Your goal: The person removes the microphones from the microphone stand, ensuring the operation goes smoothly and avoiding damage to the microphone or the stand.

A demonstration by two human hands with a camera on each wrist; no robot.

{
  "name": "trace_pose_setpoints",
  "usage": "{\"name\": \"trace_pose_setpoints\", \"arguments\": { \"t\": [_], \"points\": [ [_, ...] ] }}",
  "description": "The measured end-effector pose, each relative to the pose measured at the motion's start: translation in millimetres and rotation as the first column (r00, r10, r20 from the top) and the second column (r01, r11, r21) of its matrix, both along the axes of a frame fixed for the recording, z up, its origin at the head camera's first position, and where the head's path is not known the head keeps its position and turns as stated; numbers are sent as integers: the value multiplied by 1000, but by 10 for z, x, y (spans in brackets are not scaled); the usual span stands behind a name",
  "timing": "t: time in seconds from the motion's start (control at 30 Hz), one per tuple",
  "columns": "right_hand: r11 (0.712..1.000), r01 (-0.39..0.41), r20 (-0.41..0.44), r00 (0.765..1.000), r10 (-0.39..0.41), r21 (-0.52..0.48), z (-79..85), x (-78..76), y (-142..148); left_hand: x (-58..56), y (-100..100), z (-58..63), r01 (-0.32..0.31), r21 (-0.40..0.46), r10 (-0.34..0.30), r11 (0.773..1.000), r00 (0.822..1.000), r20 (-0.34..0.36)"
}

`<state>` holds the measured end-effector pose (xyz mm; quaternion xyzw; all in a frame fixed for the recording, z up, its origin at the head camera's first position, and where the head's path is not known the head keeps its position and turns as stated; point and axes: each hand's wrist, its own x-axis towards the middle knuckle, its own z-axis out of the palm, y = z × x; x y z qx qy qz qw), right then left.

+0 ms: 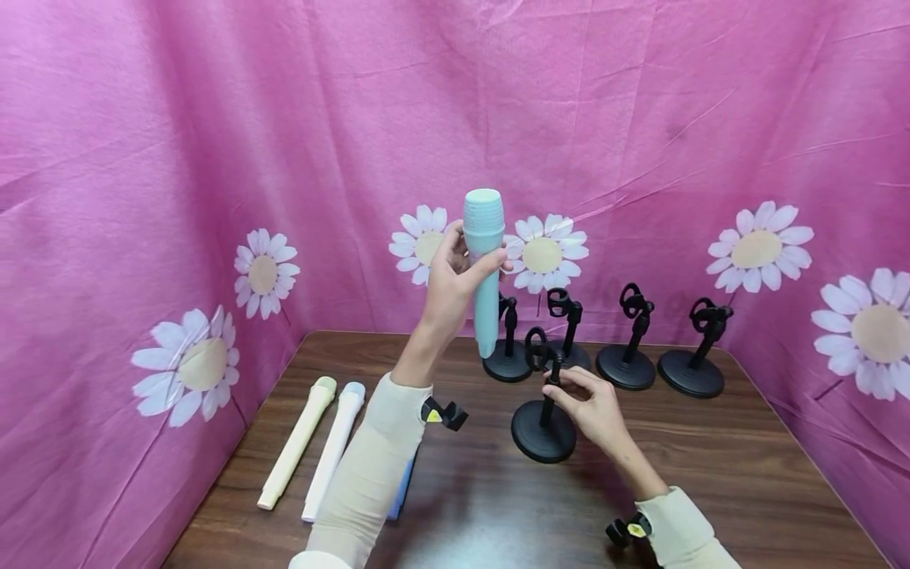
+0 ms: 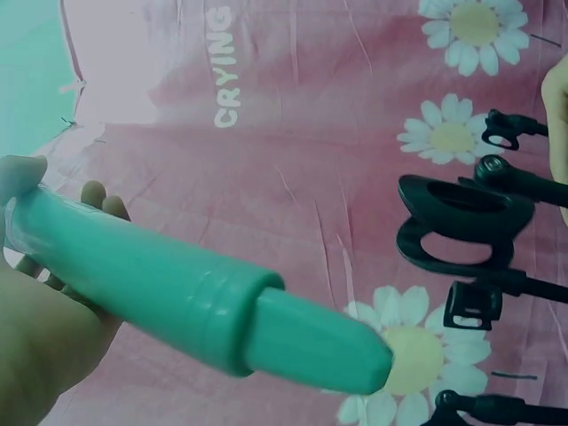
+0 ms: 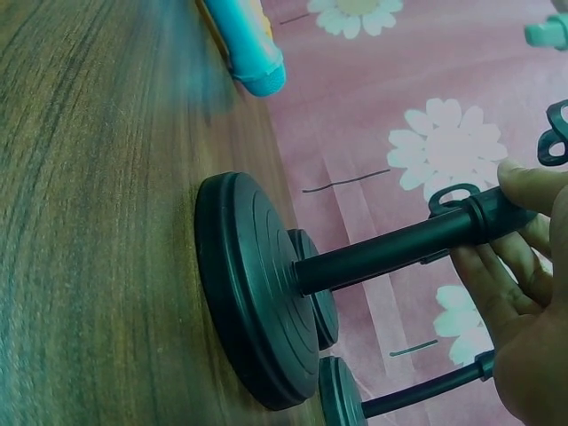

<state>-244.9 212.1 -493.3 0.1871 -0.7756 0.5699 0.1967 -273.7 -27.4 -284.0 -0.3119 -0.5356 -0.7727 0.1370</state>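
Note:
My left hand [image 1: 451,280] grips a light blue microphone [image 1: 486,229] by its body, thumb across the front. The microphone is held upright in the air, head up, its narrow tail end pointing down. In the left wrist view that tail end [image 2: 319,342] points toward the black ring clip [image 2: 466,222] of a stand, apart from it. My right hand [image 1: 593,411] pinches the post of a black microphone stand [image 1: 543,435] just below the clip. The stand is upright with its round base [image 3: 257,293] low at the tabletop; whether it touches cannot be told.
Behind are more black microphone stands: one [image 1: 507,363] below the held microphone, one [image 1: 569,312] partly hidden, and two [image 1: 626,367] at right. Left on the wooden table [image 1: 469,521] lie a yellow microphone [image 1: 298,442], a white one [image 1: 341,427] and a partly hidden blue object [image 1: 403,486].

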Motion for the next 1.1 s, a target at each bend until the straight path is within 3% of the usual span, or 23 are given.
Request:
{"name": "trace_pose_setpoints", "arguments": {
  "t": [0.47, 0.77, 1.1],
  "points": [
    [1000, 26, -1, 1000, -26, 13, -1, 24, -10, 9, -239, -303, 23, 4, -23, 1000, 1000, -14],
    [999, 29, 17, 999, -29, 16, -1, 17, -11, 89, -299, -555, -40, -88, 49, 995, 994, 101],
    [998, 60, 2, 998, -60, 24, 60, 66, -55, 144, -328, -869, -64, -156, 98, 986, 970, 221]
  ]
}}
